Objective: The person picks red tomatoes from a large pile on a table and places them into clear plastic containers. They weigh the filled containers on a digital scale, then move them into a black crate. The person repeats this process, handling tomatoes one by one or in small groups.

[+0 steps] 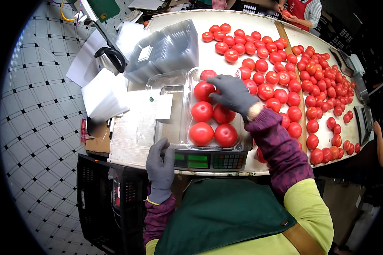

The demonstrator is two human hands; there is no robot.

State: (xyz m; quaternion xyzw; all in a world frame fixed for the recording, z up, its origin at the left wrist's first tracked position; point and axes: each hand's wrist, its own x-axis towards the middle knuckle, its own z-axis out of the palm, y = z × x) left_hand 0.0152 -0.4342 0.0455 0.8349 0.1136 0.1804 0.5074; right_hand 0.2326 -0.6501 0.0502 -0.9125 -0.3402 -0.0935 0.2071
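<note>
My right hand [232, 94], in a grey glove, reaches into an open clear plastic clamshell box [240, 136]. Its thumb and fingers close round a red tomato [204, 91] in the upper part of the box. More tomatoes, such as the front one [201, 134], lie in two columns below it; my hand partly covers the upper right ones. The box rests on a digital scale [200, 161] with green displays and a keypad. My gloved left hand [160, 170] hovers by the scale's front left corner, holding nothing, fingers extended.
A stack of clear boxes [168, 49] stands behind the lid. Loose tomatoes [266, 91] spread rightward, past a wooden divider [303, 123]. White sheets [104, 95] and a black scanner [111, 55] are left. A black crate [98, 204] stands below. Other people [304, 15] work across the table.
</note>
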